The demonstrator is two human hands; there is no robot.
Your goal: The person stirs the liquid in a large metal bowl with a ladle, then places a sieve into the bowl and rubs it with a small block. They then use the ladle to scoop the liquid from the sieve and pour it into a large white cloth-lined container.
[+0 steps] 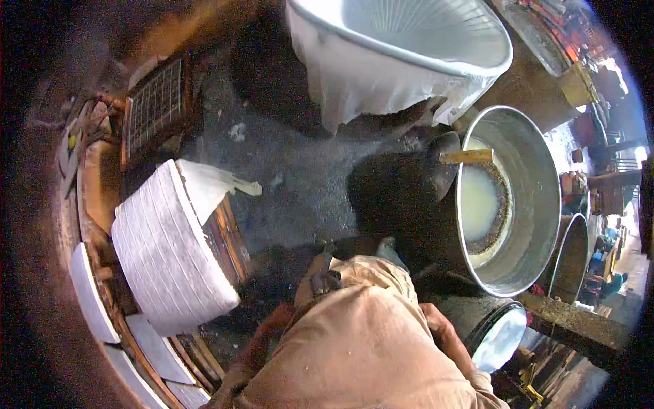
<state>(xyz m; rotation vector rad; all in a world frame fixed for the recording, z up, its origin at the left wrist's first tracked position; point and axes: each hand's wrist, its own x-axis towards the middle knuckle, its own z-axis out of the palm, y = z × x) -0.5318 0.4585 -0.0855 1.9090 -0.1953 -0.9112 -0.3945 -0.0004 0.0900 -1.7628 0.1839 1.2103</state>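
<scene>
My left hand hangs low beside my beige clothing, in shadow, with its fingers hidden. On the other side, my right hand is close against the clothing, and its fingers cannot be made out. Nearest to the right hand is a large round metal basin holding pale, milky liquid. The wooden end of a handle lies over its near-left rim. To the left stands a round bundle wrapped in ridged white cloth, a loose cloth end hanging from it. Neither hand visibly touches these.
Ahead is a wide vessel draped with pale cloth. A wire grid in a wooden frame leans at the upper left. White flat panels line the left. A bucket of white content and a wooden beam are at the right.
</scene>
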